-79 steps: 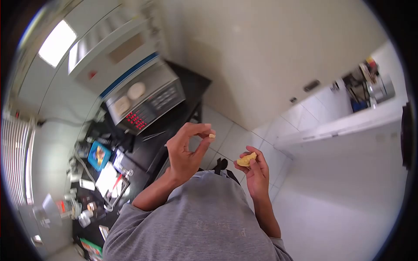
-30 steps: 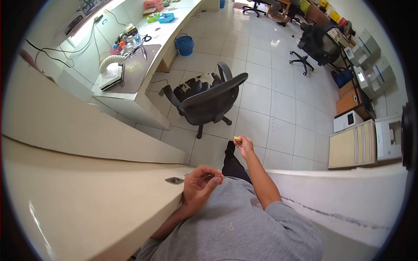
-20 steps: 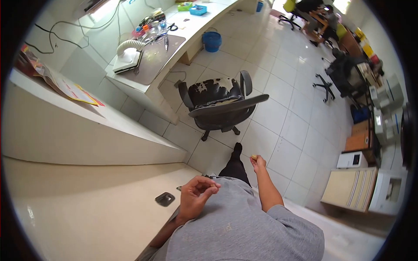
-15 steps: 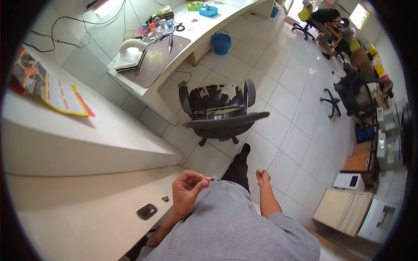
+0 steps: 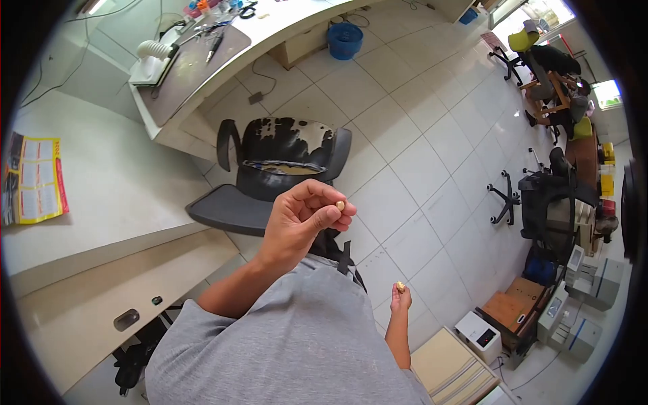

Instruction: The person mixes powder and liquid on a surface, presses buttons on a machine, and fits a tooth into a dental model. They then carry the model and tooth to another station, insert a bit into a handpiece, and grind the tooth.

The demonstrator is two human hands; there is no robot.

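In front of my body, my left hand [image 5: 300, 223] is raised with thumb and forefinger pinched on a small rounded gold-coloured piece [image 5: 340, 205]; the other fingers curl behind it. Lower and to the right, my right hand [image 5: 400, 300] holds a small yellow-gold lump [image 5: 401, 287] at its fingertips. Both pieces are too small for me to tell their kind. Beyond my left hand stands a black office chair [image 5: 287, 145] with peeling upholstery, its lower part partly hidden by the hand and my grey shirt.
A white workbench [image 5: 287, 30] at the upper left bears a white hose nozzle [image 5: 154, 50] and tools. A blue bucket [image 5: 345, 40] stands under it. A ledge with a calendar [image 5: 37, 179] runs along the left. Boxes, machines and another black chair [image 5: 550, 196] line the right; people sit far back.
My left hand has risen away from my waist, bringing its small piece into plain view. My view and body have turned right; the chair now appears further left. My right hand still holds its lump.
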